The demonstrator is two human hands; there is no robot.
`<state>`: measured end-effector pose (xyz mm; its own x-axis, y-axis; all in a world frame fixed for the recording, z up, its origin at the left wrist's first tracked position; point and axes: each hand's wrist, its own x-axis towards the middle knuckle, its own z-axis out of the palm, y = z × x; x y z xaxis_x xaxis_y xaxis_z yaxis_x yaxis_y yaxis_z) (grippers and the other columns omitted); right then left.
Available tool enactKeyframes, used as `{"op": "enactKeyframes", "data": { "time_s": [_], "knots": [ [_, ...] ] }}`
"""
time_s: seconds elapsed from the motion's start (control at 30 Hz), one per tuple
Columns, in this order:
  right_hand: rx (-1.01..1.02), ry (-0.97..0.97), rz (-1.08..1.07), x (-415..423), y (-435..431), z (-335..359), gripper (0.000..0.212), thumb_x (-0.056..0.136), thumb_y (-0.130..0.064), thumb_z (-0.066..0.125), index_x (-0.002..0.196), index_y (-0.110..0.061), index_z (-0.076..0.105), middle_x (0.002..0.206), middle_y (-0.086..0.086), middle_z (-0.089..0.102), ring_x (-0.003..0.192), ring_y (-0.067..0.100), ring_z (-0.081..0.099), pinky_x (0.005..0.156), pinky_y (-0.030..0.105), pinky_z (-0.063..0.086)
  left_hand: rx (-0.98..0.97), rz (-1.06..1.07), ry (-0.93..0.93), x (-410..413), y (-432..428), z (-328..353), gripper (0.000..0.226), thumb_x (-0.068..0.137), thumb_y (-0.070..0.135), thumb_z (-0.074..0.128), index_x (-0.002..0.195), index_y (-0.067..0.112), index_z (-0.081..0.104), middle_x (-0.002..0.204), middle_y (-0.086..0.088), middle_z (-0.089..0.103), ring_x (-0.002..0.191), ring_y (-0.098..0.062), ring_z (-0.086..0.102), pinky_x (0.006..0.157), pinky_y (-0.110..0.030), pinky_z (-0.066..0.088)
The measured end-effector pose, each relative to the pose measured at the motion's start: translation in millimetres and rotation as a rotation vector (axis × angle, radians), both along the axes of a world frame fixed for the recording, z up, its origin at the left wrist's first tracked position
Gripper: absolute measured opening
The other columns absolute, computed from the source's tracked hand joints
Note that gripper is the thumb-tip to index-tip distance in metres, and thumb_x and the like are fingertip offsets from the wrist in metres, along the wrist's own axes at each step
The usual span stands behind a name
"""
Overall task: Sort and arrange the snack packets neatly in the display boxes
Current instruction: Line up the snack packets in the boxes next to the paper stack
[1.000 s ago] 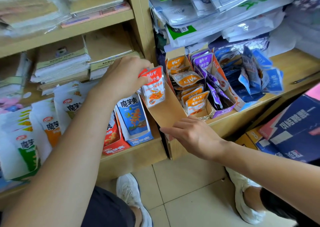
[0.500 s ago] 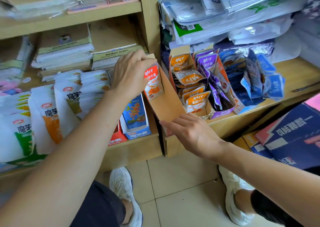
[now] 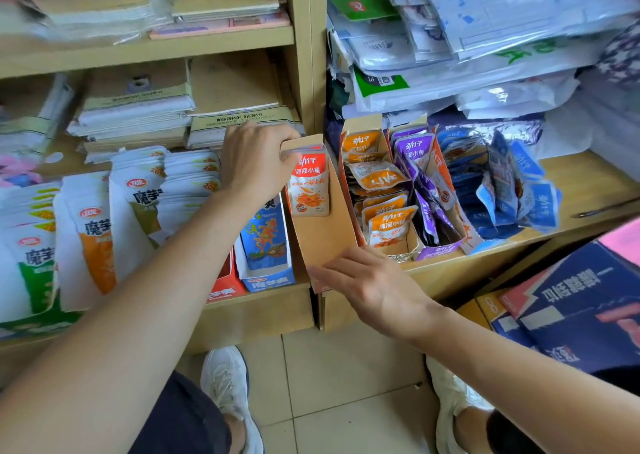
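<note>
Loading red packets upright into the back of the brown display box. Left hand pinching the stack against the rear wall; right hand flat and unclenched, steadying the front lip (gripping nothing). Next, probably: letting go without toppling the stack.

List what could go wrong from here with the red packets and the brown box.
1. The red packets stand at the back of the nearly empty brown box; once the left hand lets go, they may tip forward.
2. The box juts past the shelf edge, steadied at the front by the right hand; released, it might slip off.
3. The orange packets next door lie jumbled and could spill over if bumped.
</note>
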<state>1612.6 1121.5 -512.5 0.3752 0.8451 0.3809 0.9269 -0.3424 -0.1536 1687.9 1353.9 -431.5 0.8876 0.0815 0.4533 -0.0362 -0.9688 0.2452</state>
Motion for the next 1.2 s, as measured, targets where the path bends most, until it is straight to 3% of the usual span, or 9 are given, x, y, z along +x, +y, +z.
{"op": "enactKeyframes", "data": {
  "time_s": [0.23, 0.5, 0.6, 0.7, 0.8, 0.9, 0.97, 1.13, 1.2],
  "knots": [
    [-0.036, -0.030, -0.159, -6, -6, 3, 0.031, 0.071, 0.008, 0.074, 0.096, -0.010, 0.069, 0.088, 0.005, 0.063, 0.079, 0.025, 0.052, 0.058, 0.039, 0.049, 0.057, 0.039, -0.035, -2, -5, 8, 0.014, 0.094, 0.029, 0.067, 0.104, 0.026, 0.076, 0.091, -0.003, 0.071, 0.097, -0.026, 0.059, 0.090, -0.039, 0.033],
    [-0.018, 0.054, -0.085, 2, 8, 9, 0.041, 0.070, 0.017, 0.066, 0.103, -0.007, 0.070, 0.098, 0.008, 0.066, 0.084, 0.025, 0.053, 0.065, 0.038, 0.050, 0.057, 0.079, -0.038, 7, 0, 9, 0.017, 0.091, 0.023, 0.068, 0.106, 0.026, 0.075, 0.091, -0.005, 0.073, 0.096, -0.030, 0.060, 0.091, -0.042, 0.035],
    [0.105, 0.091, -0.149, 0, -7, 20, 0.023, 0.085, 0.002, 0.069, 0.105, -0.010, 0.072, 0.100, 0.003, 0.068, 0.087, 0.023, 0.060, 0.064, 0.037, 0.053, 0.043, -0.013, -0.059, 3, -8, 12, 0.032, 0.087, 0.022, 0.071, 0.118, 0.022, 0.072, 0.109, -0.006, 0.074, 0.105, -0.032, 0.059, 0.093, -0.044, 0.039],
    [0.271, 0.077, -0.340, 0, -33, 31, 0.007, 0.094, -0.012, 0.065, 0.090, -0.013, 0.071, 0.087, -0.001, 0.065, 0.080, 0.020, 0.059, 0.062, 0.038, 0.052, 0.001, -0.178, -0.116, -10, -25, 15, 0.033, 0.085, 0.024, 0.072, 0.118, 0.020, 0.072, 0.111, -0.002, 0.071, 0.107, -0.027, 0.057, 0.092, -0.041, 0.041],
    [0.217, 0.047, -0.444, 3, -60, 23, 0.001, 0.088, -0.012, 0.071, 0.089, -0.013, 0.071, 0.086, -0.001, 0.066, 0.079, 0.023, 0.060, 0.059, 0.041, 0.053, -0.073, -0.353, -0.011, -28, -51, 10, 0.036, 0.085, 0.031, 0.074, 0.120, 0.022, 0.072, 0.115, 0.002, 0.069, 0.109, -0.021, 0.059, 0.096, -0.038, 0.045],
    [0.060, -0.018, -0.445, 7, -73, 6, 0.028, 0.078, -0.012, 0.078, 0.105, -0.018, 0.074, 0.096, -0.003, 0.071, 0.085, 0.025, 0.059, 0.067, 0.039, 0.055, -0.031, -0.418, 0.160, -38, -77, 2, 0.054, 0.086, 0.045, 0.073, 0.136, 0.029, 0.062, 0.139, 0.001, 0.061, 0.124, -0.022, 0.058, 0.108, -0.045, 0.044],
    [0.029, -0.112, -0.430, 12, -77, -1, 0.031, 0.081, -0.016, 0.073, 0.111, -0.024, 0.071, 0.092, -0.006, 0.069, 0.084, 0.025, 0.053, 0.068, 0.039, 0.049, -0.001, -0.406, 0.252, -38, -88, 0, 0.065, 0.085, 0.052, 0.073, 0.144, 0.033, 0.054, 0.151, 0.001, 0.051, 0.132, -0.024, 0.055, 0.110, -0.049, 0.043],
    [0.059, -0.203, -0.487, 26, -83, -8, 0.008, 0.086, -0.018, 0.076, 0.085, -0.024, 0.071, 0.074, -0.006, 0.063, 0.079, 0.025, 0.048, 0.065, 0.037, 0.039, -0.069, -0.472, 0.246, -32, -98, -1, 0.048, 0.090, 0.036, 0.073, 0.136, 0.026, 0.063, 0.140, 0.000, 0.061, 0.128, -0.018, 0.059, 0.108, -0.046, 0.049],
    [0.038, -0.193, -0.530, 28, -87, -9, 0.015, 0.085, -0.018, 0.075, 0.074, -0.021, 0.067, 0.071, -0.005, 0.061, 0.080, 0.023, 0.045, 0.067, 0.035, 0.036, -0.139, -0.479, 0.235, -28, -100, -4, 0.041, 0.091, 0.030, 0.072, 0.132, 0.026, 0.066, 0.135, 0.001, 0.065, 0.120, -0.016, 0.065, 0.100, -0.041, 0.055]
  ]
}}
